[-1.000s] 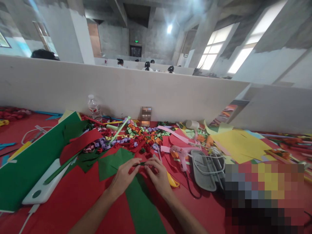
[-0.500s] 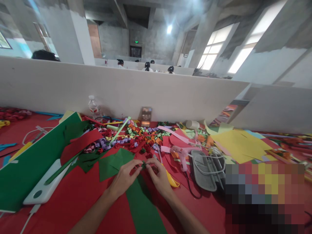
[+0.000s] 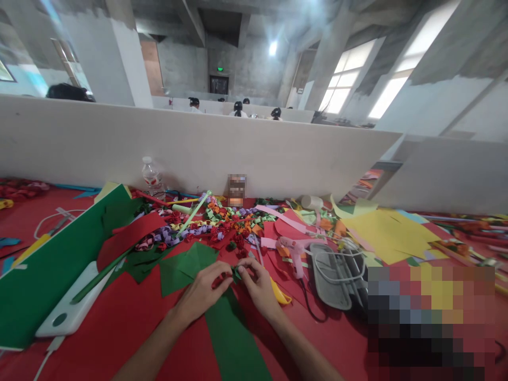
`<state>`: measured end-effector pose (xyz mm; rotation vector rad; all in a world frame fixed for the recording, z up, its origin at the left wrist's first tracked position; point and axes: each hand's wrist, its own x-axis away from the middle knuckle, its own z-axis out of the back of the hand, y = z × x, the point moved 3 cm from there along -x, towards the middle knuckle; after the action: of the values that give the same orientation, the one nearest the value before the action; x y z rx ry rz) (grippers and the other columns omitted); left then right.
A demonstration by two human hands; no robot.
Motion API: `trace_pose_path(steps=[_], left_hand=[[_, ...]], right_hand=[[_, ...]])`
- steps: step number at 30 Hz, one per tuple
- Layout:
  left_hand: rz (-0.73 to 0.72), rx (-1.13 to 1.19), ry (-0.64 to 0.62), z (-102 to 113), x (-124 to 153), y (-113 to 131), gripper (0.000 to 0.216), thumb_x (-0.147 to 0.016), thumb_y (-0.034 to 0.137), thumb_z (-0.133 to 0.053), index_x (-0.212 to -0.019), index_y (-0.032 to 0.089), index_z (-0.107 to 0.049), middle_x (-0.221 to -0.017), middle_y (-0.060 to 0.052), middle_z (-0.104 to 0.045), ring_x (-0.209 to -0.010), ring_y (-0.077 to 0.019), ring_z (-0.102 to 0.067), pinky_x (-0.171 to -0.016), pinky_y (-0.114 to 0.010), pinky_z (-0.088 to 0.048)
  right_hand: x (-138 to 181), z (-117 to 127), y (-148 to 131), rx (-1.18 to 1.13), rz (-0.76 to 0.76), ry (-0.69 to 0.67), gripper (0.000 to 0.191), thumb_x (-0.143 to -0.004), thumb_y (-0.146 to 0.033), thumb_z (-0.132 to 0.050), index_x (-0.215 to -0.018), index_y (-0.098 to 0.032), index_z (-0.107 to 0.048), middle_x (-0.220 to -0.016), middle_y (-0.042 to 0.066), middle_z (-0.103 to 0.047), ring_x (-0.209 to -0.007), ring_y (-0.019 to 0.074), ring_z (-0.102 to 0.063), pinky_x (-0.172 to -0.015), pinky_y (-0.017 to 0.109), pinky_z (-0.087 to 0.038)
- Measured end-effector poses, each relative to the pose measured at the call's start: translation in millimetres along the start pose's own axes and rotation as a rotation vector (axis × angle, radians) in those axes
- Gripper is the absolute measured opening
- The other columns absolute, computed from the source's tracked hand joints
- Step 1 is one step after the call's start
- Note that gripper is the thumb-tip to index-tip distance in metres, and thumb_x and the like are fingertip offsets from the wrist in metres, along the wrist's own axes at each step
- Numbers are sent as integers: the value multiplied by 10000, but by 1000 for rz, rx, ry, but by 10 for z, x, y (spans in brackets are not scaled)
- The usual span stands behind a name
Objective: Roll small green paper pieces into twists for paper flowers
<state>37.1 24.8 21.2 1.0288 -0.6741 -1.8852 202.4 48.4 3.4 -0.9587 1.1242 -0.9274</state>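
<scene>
Between my two hands is a small piece of green paper point(image 3: 236, 274), partly hidden by the fingers. My left hand point(image 3: 209, 284) reaches its left side with thumb and forefinger close together. My right hand point(image 3: 254, 281) pinches it from the right. Below the hands a long green paper strip point(image 3: 234, 333) lies over red paper point(image 3: 174, 349). Green paper sheets point(image 3: 186, 264) lie beyond my left hand. A yellow-handled tool point(image 3: 281, 293) lies just right of my right hand, partly covered by it.
A pink glue gun point(image 3: 296, 251) lies near a grey tray point(image 3: 329, 280) on the right. Curled paper pieces point(image 3: 222, 222) heap at the back before a white partition point(image 3: 190, 143). On the left are a white power strip point(image 3: 71, 304), a green board point(image 3: 51, 275) and a bottle point(image 3: 152, 177).
The green paper piece shows more between my fingers, and the fingertips have moved slightly apart. The view has shifted a little.
</scene>
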Motion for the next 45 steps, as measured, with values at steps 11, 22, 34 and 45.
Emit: trace_pose_path(steps=[11,22,34,45], left_hand=[[90,96,4,-47,8,-55,220,-856,109,-509,-986,230,-638,-946,3,-690,-856,-146,-639,-805,-235,-471],[169,215,44,-42,-34,-51,160,-887,262,-547,-888,195,-693,-902,-47,-684,-826,-181,-639,-750,-262,-489],[597,845,169,-234,10,-339,306,-707,395,-777,-859,133,-734,-797,-47,-652,-708,-162,-609,-618,-273,-559],[689,1211,221,-245,34,-299,202,-689,300,-821,-775,149,-718,-742,5,-602,-679,-105,-574,-639,-232,-536]], right_hand=[[-17,-15,93,-129,-98,-48,227,-883,-405,-597,-881,-179,-623,-809,13,-591,-686,143,-540,-634,241,-451],[-3,-21,15,-47,-54,-39,157,-885,-334,-605,-883,-183,-652,-817,24,-631,-775,170,-591,-709,265,-471],[27,-25,-17,-83,-61,26,207,-844,-340,-646,-980,-190,-686,-960,87,-705,-904,227,-657,-817,357,-533],[54,-39,-63,66,29,49,152,-871,-275,-609,-986,-187,-655,-857,46,-679,-788,183,-640,-743,300,-516]])
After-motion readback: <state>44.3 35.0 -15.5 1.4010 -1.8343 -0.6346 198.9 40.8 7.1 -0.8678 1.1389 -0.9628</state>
